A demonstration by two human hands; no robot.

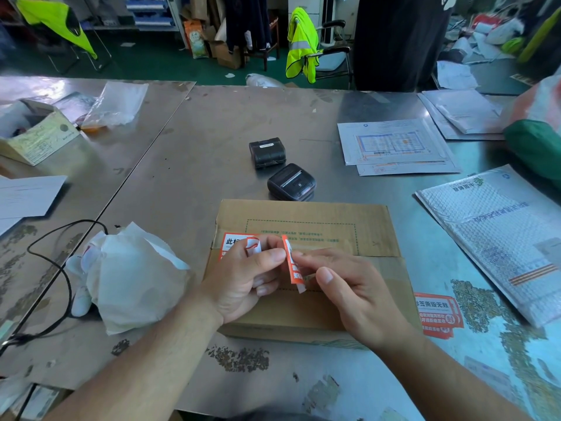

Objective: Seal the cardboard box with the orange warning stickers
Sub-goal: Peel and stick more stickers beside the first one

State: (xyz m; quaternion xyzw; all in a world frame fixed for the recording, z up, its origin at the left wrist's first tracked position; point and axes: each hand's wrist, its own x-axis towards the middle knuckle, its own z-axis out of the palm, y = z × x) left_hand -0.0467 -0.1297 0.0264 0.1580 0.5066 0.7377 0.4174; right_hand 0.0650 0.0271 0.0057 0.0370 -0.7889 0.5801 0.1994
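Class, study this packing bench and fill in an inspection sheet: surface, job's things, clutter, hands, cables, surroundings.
Surface: metal table, scuffed and stained.
Job's things: cardboard box, flaps closed, an applied sticker at its left seam; orange sticker held above it; spare stickers on the table, right.
Clutter: black printer and second printer behind the box, crumpled paper left, padded envelope and forms right.
Hands: left hand and right hand both pinch the orange sticker.
Cables: black cable loops across the table's left side.
Surroundings: yellow vest draped on a chair beyond the table.
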